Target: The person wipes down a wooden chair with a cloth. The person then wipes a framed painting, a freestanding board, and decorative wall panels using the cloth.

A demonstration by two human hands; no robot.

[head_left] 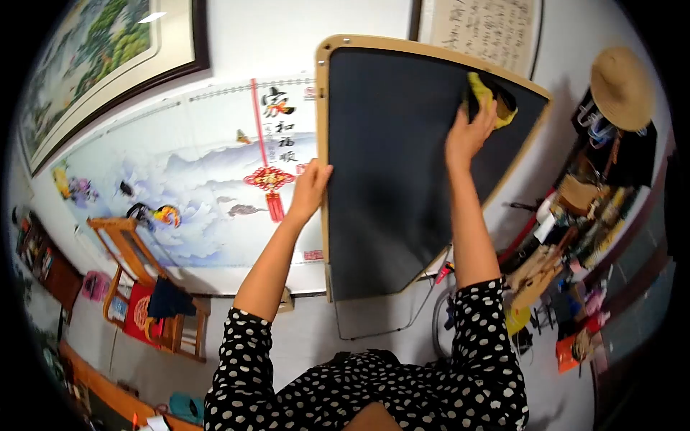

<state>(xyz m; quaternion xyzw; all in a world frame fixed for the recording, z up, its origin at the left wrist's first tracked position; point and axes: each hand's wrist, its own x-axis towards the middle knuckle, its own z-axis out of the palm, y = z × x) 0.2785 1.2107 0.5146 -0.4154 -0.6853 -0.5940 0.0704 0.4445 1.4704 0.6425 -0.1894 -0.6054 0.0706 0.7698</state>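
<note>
A large dark board point(388, 187) with a pale wooden frame stands upright in front of me. My left hand point(309, 190) grips its left edge about halfway up. My right hand point(471, 129) presses a yellow cloth point(489, 97) flat against the board's upper right area, the fingers spread over the cloth. Both arms wear black sleeves with white dots.
Behind the board hangs a wide wall poster point(194, 179) with a red knot ornament point(269, 179). A framed painting point(100, 50) hangs at upper left. A wooden chair point(144, 287) stands at lower left. A straw hat point(622, 86) and cluttered hanging items point(575, 237) fill the right.
</note>
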